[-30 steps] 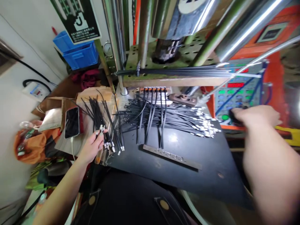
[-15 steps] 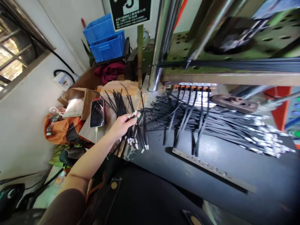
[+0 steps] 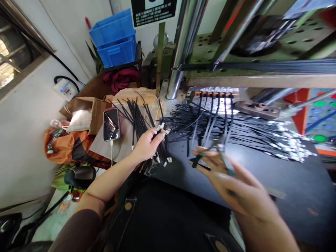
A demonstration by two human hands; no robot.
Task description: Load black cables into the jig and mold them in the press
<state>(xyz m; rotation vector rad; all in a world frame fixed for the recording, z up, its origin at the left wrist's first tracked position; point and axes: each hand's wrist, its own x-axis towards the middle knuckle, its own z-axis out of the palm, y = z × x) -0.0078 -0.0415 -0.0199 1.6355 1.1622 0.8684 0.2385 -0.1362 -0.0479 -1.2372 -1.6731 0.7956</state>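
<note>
My left hand is closed on the white-ended tips of black cables, over the left edge of the dark table. Under and beside it lies a loose pile of more black cables, some with white connectors. My right hand, smeared by motion, grips green-handled pliers; their metal head is too blurred to make out fully. The pliers are in front of several black cables hanging from an orange-edged fixture in the press. My right hand largely hides a metal strip on the table.
A big bundle of black cables with white ends lies across the dark table. The press's steel column rises behind. At left are a phone on charge, a cardboard box and blue bins.
My right hand has come into view from the lower right with the pliers. My left hand has moved slightly right, still holding white-ended cables. The camera view has shifted a little.
</note>
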